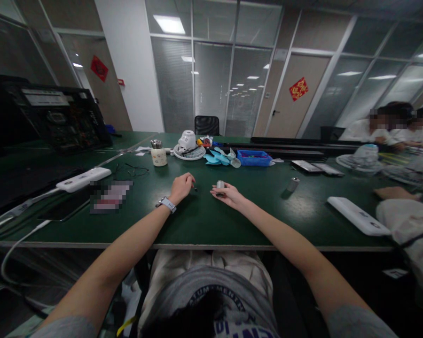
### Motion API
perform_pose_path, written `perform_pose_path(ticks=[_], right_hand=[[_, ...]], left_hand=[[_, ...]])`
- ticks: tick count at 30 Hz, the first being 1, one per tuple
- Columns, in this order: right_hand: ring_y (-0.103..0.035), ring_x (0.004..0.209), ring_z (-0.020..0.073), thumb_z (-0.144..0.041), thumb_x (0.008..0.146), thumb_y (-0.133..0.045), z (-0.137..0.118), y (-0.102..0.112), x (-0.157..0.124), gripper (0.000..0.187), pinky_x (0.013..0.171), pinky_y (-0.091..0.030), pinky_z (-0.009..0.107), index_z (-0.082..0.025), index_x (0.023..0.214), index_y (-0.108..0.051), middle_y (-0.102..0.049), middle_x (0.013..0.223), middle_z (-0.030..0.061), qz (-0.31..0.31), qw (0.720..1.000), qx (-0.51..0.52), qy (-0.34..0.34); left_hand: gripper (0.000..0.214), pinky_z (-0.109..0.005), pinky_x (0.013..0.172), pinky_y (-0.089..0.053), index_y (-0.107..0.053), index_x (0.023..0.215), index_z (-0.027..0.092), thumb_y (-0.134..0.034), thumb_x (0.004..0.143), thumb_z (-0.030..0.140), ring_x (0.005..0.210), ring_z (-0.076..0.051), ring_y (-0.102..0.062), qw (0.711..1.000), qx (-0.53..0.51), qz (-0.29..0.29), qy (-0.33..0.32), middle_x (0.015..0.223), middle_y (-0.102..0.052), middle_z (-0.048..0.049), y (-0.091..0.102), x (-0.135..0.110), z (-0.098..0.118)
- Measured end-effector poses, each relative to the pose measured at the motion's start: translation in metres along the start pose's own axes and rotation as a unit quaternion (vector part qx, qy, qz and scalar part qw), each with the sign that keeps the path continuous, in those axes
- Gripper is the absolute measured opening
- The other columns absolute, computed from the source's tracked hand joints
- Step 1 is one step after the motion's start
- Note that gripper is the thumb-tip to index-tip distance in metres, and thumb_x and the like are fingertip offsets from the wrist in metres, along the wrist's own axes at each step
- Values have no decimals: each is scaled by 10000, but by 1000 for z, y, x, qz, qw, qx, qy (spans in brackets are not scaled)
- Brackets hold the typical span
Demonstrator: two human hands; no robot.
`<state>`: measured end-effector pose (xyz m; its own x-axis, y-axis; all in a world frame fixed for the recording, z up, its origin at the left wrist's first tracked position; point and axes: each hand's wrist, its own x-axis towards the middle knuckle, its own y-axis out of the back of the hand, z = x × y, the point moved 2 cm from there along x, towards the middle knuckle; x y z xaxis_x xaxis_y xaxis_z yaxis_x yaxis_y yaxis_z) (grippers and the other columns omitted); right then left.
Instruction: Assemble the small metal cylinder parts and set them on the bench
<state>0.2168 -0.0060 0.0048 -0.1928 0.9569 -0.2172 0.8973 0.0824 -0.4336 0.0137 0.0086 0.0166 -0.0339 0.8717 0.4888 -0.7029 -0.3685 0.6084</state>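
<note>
My right hand [230, 195] holds a small silver metal cylinder [220, 184] upright between thumb and fingers, just above the green table. To its left, my left hand [182, 188], with a watch [167, 204] on the wrist, is closed with the fingers curled. A short dark tip shows below those fingers, too small to name. The two hands are apart, with a small gap between them. A second silver cylinder [293, 183] stands on the table to the right.
Ahead are a cream flask [159, 154], white fan parts [189, 151], light-blue fan blades [220, 157] and a blue tray [254, 158]. White power strips lie left [83, 180] and right [358, 216]. Other people sit at the far right.
</note>
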Motion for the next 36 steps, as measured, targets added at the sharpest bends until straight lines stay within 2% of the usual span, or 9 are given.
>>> perform_pose_path(ticks=[11,18,22,24,27,29,30,32,36], right_hand=[[-696,712,155,81,768,-537,-5,-3,-4,315,581,-578,223,-161,949,-450,-651,878,50,5,999,15,-35],[-679,729,138,-53,850,-520,-2,0,2,129,588,-567,227,-163,917,-509,-656,862,39,-15,998,13,-55],[-660,819,151,-153,862,-544,-12,14,21,118,707,-555,293,-185,973,-519,-653,992,56,46,997,-59,33],[-632,889,159,-206,837,-581,-32,36,31,209,794,-525,315,-184,1036,-521,-635,1064,72,137,966,-151,161],[-572,1006,195,-287,797,-612,-70,85,35,339,925,-444,361,-172,1103,-525,-614,1122,103,286,841,-311,339],[-529,1061,231,-314,767,-630,-92,122,32,386,966,-395,392,-168,1111,-533,-614,1119,123,357,755,-397,381],[-523,1060,243,-319,759,-631,-100,140,30,396,961,-389,395,-164,1110,-531,-615,1108,132,383,729,-422,378],[-532,1034,256,-317,756,-628,-111,169,27,399,933,-396,390,-156,1105,-523,-620,1084,144,423,705,-450,350],[-575,985,252,-290,770,-625,-116,196,27,385,899,-417,382,-147,1109,-509,-631,1050,143,458,704,-467,277]], left_hand=[[303,-253,640,-404,-637,739,196,-355,824,266,663,-168,-607,1000,1,-3,-1,639,-658,-7,1,-1,2],[300,-252,624,-397,-639,741,194,-357,820,256,653,-165,-604,1000,2,-6,6,635,-657,-6,2,-1,4],[295,-253,620,-392,-636,741,197,-359,821,263,656,-167,-605,1000,-2,-2,0,636,-657,-4,3,-1,4],[290,-254,619,-386,-632,734,199,-360,816,261,657,-168,-602,1000,-1,0,-3,633,-656,-4,2,-1,3],[285,-252,613,-377,-626,729,203,-359,812,260,651,-165,-601,1000,-4,-1,-4,627,-655,-1,1,0,2],[284,-251,609,-375,-625,732,205,-360,814,265,646,-163,-600,1000,-7,-2,-5,626,-655,1,0,0,1],[283,-251,609,-376,-624,730,206,-361,815,268,645,-163,-600,1000,-7,-2,-5,624,-655,2,0,1,1],[285,-252,615,-382,-624,727,206,-362,817,272,647,-163,-600,1000,-8,-4,-5,627,-656,2,-1,1,0],[291,-253,631,-396,-631,733,204,-361,820,269,661,-165,-606,1000,-6,-10,0,641,-665,-1,-1,1,0]])
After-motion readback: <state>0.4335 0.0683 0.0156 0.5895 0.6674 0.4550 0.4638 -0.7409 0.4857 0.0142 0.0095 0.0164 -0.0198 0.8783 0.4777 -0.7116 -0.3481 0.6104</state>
